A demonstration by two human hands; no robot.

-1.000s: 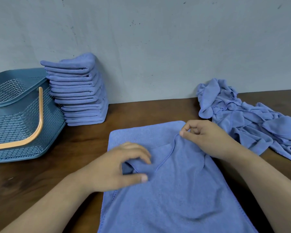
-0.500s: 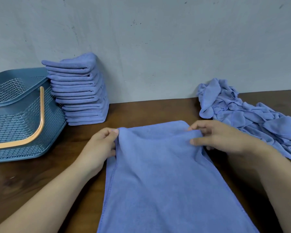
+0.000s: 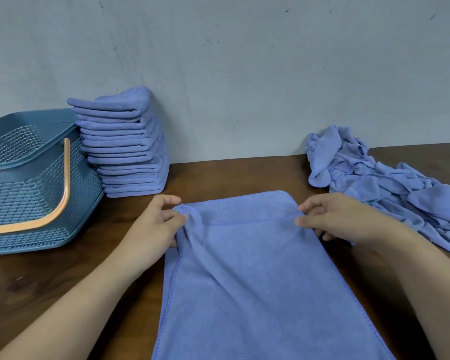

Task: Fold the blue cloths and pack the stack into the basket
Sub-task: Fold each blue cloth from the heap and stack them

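A blue cloth (image 3: pixel 255 276) lies lengthwise on the brown table (image 3: pixel 63 276) in front of me, its upper layer folded over the lower one, whose far strip still shows. My left hand (image 3: pixel 153 229) pinches the upper layer's far left corner. My right hand (image 3: pixel 340 219) pinches its far right corner. A tall stack of folded blue cloths (image 3: pixel 125 144) stands at the back left against the wall. Beside it on the left sits the blue mesh basket (image 3: pixel 18 178) with an orange handle. A crumpled pile of unfolded blue cloths (image 3: pixel 385 183) lies at the back right.
A grey wall (image 3: pixel 244 74) closes off the table's far edge. Bare wood shows between the basket and the cloth, and between the stack and the pile.
Both hands spread apart from the cloth's middle to its far corners and pulled the upper layer flat toward the far edge. The stack, basket and pile stayed where they were.
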